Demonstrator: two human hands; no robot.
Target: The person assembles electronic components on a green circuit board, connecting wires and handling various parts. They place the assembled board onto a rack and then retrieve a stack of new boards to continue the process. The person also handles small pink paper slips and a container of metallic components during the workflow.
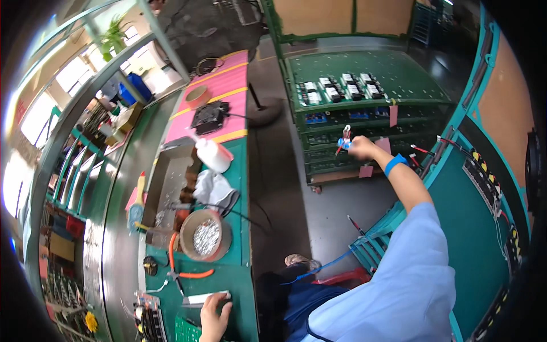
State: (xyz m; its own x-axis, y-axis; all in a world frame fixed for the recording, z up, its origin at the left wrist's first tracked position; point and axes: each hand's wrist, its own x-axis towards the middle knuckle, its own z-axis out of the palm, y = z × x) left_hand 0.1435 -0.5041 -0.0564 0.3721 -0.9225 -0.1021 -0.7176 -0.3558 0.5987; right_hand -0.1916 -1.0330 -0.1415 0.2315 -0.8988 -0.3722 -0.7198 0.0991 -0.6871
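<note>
My right hand [363, 147] is stretched far out to the right, in front of a green rack. Its closed fingers grip a small blue-and-white part with red wire [344, 141], blurred and partly covered. A blue wrist strap [395, 164] circles that wrist. At the bottom, my left hand [214, 317] has curled fingers on a slim white strip-like piece [200, 298] lying on the green mat. Just beyond it rest orange-handled pliers [194, 275]. Beside this hand are a green circuit board [187, 329] and a board with black components [149, 319].
A tub of metal bits [205, 235], a cloth [216, 192], a white bottle [214, 156] and a brush [137, 208] stand on the bench. The rack [393, 68] carries several boards. A green panel [456, 239] with wired boards stands at right.
</note>
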